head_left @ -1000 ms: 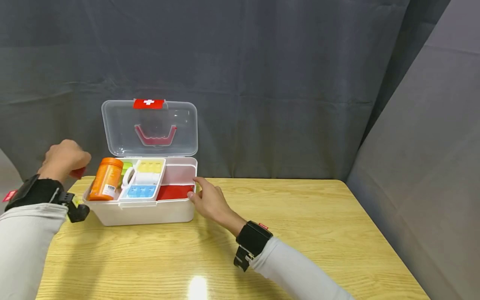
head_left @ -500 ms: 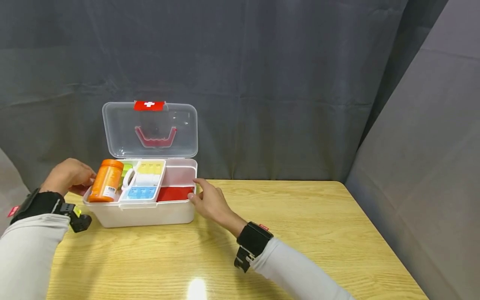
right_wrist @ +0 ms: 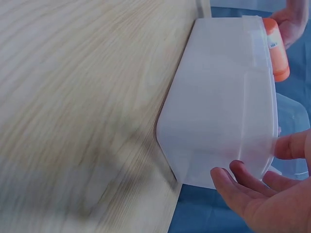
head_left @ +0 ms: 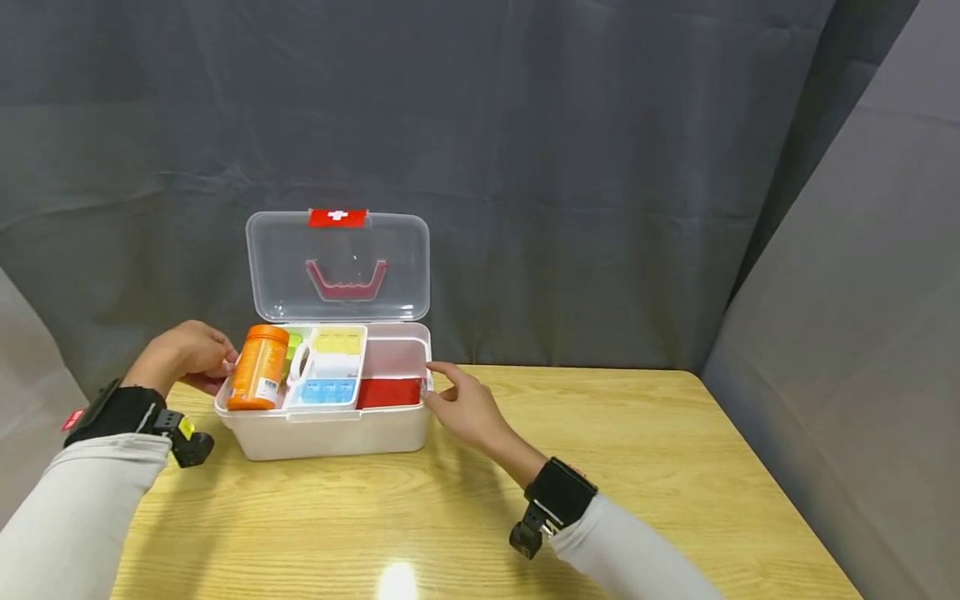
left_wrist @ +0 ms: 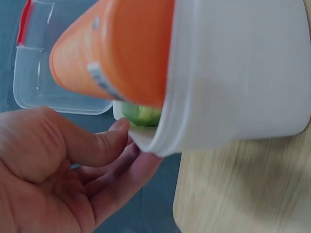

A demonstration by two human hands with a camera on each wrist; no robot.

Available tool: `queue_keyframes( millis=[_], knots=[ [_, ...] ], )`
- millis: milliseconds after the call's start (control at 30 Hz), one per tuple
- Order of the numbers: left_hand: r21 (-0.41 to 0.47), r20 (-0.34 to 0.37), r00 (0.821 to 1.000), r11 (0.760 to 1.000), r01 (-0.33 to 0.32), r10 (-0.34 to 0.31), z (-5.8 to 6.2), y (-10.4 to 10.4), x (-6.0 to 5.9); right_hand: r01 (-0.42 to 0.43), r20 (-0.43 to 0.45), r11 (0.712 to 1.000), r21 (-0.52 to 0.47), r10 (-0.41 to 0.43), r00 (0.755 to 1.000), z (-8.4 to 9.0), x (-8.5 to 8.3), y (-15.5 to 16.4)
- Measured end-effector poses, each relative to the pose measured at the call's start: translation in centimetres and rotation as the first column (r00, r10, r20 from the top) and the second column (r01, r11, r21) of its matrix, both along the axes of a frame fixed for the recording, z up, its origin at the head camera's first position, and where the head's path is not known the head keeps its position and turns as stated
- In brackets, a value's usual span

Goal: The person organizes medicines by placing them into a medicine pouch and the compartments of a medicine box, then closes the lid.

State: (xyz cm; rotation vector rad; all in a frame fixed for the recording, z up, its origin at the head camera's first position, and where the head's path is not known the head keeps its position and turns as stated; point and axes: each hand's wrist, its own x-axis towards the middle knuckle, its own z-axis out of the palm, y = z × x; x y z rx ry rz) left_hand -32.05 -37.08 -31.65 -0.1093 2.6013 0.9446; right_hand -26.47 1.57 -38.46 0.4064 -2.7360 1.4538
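A white first-aid box (head_left: 337, 437) stands on the table with its clear lid (head_left: 405, 275) raised. The left hand (head_left: 183, 358) grips the rim at the box's left end, thumb on top and fingers beneath, as the left wrist view shows. At the opposite end, the right hand (head_left: 472, 408) holds the rim, its thumb over the edge and fingers against the outer wall (right_wrist: 209, 107). An orange bottle (head_left: 258, 367) leans inside at the left. Beside it lie a green item (left_wrist: 146, 115) and a block with yellow, white and blue sections (head_left: 333, 367). Something flat and red (head_left: 390, 392) lies at the right.
The wooden table (head_left: 637, 483) extends to the right and in front of the box. A dark grey curtain (head_left: 562, 183) hangs close behind it, and a lighter panel (head_left: 847, 333) borders the right side.
The left hand has come down from beside the box, where it had something red by it, onto the left rim. The box has shifted to the right, with both hands at its ends.
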Motion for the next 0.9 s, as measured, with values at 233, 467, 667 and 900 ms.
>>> queue_keyframes(
  millis=[233,467,667,900],
  knots=[
    [0.098,0.009,0.995,0.990,0.099,-0.100,-1.0,3.8,0.0,0.048,0.021,0.999,-0.019,-0.047,0.999,-0.3,1.7,4.8],
    [0.214,0.001,0.992,0.969,0.126,-0.129,-1.8,8.0,0.4,0.073,0.038,0.997,-0.025,-0.072,0.997,-0.3,3.2,9.4],
    [0.243,-0.055,0.992,0.962,0.128,-0.118,-2.3,11.5,1.4,0.064,0.062,0.998,-0.003,-0.064,0.996,0.3,4.4,12.7],
    [0.326,-0.077,0.989,0.935,0.143,-0.124,-3.0,13.4,2.2,0.050,0.090,0.999,0.013,-0.051,0.995,0.8,5.5,15.0]
  ],
)
